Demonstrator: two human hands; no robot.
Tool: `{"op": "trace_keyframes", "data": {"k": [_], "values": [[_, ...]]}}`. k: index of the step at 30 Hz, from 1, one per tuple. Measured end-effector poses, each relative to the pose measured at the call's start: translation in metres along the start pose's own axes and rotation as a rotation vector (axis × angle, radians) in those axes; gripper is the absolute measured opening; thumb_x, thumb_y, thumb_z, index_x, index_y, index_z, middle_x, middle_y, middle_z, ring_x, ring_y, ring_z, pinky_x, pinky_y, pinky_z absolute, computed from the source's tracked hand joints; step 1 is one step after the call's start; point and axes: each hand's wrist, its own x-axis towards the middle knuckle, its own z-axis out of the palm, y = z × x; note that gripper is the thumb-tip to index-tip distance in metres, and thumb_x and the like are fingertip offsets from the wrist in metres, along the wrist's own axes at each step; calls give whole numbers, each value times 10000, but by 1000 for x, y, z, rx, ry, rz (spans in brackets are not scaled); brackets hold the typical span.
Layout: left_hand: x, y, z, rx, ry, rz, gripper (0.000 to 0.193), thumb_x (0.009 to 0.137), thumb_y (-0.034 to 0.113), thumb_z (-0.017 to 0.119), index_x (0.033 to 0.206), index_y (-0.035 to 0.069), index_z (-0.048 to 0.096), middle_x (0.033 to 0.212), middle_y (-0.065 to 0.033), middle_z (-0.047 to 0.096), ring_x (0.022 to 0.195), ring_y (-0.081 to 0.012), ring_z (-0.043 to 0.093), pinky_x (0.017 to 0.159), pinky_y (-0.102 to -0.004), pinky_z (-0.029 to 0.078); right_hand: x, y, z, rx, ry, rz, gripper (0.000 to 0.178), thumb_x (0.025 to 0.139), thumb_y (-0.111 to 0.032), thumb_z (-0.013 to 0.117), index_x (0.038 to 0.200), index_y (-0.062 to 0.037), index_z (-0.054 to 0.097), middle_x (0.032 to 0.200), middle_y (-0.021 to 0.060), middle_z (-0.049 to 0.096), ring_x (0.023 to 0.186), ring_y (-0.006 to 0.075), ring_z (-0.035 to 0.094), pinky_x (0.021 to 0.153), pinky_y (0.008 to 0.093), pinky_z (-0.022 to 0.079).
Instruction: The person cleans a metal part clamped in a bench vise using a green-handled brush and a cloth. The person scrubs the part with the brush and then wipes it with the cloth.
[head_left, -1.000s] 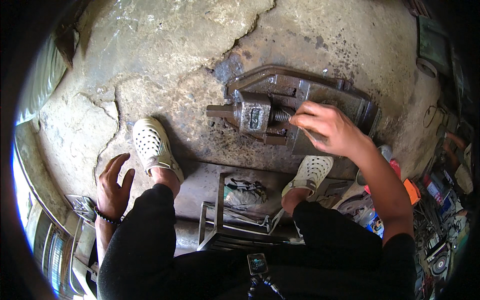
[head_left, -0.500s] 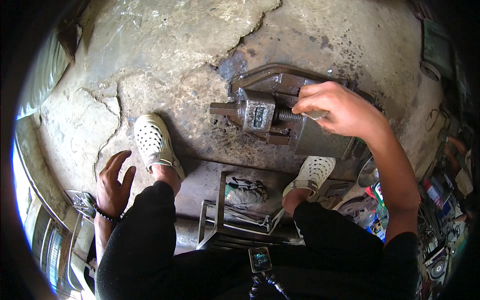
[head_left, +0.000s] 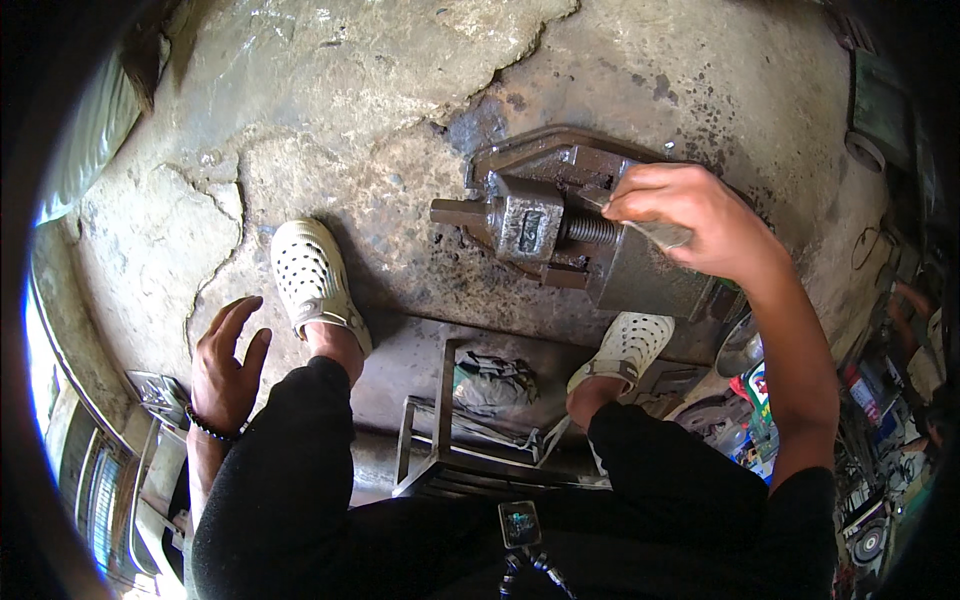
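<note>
A heavy, dark metal machine vise lies on the floor in front of me, its threaded screw running crosswise and a square-ended shaft sticking out to the left. Over the screw, my right hand is closed on a thin, flat grey-brown piece; its exact kind is unclear, and my fingers hide part of it. My left hand, wearing a dark beaded bracelet, hangs beside my left knee with fingers apart and nothing in it.
My feet in pale perforated clogs flank a low metal-framed stand. A crumpled bag or cloth lies beyond that frame. To the right sit a metal bowl and mixed clutter, with another person's arm at the edge. Cracked concrete stretches ahead.
My right hand has shifted slightly over the vise, and more of the flat piece shows beneath it. The whole view has moved a little; my left hand stays as it was.
</note>
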Motion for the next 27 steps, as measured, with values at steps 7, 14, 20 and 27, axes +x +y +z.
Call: {"op": "trace_keyframes", "data": {"k": [7, 14, 20, 27], "values": [[-2, -5, 2, 2, 7, -7, 353, 887, 66, 684, 1233, 8, 642, 1239, -213, 665, 1136, -383, 649, 985, -435, 506, -7, -2, 11, 138, 187, 216, 187, 865, 104, 597, 1029, 40, 661, 930, 142, 673, 805, 261, 666, 695, 364, 549], [0, -7, 4, 62, -17, -28, 377, 892, 41, 664, 1265, 2, 625, 1246, -201, 661, 1151, -344, 640, 984, -421, 504, -9, 17, 37, 191, 167, 87, 170, 848, 101, 600, 1000, 50, 658, 927, 159, 678, 797, 285, 668, 708, 371, 546], [1, -4, 4, 26, 4, -1, 353, 898, 74, 672, 1242, -1, 640, 1246, -205, 666, 1167, -373, 635, 1005, -429, 490, -6, 40, 56, 295, 308, -76, 442, 878, 135, 574, 1242, -113, 609, 981, 137, 714, 868, 284, 694, 733, 379, 577], [1, -1, 4, 16, -5, -3, 357, 899, 67, 667, 1246, -10, 637, 1244, -208, 666, 1160, -373, 640, 1002, -429, 493, -24, 29, 76, 92, 333, -73, 427, 810, 89, 674, 1208, -51, 612, 1034, 166, 663, 887, 320, 683, 727, 399, 578]]}}
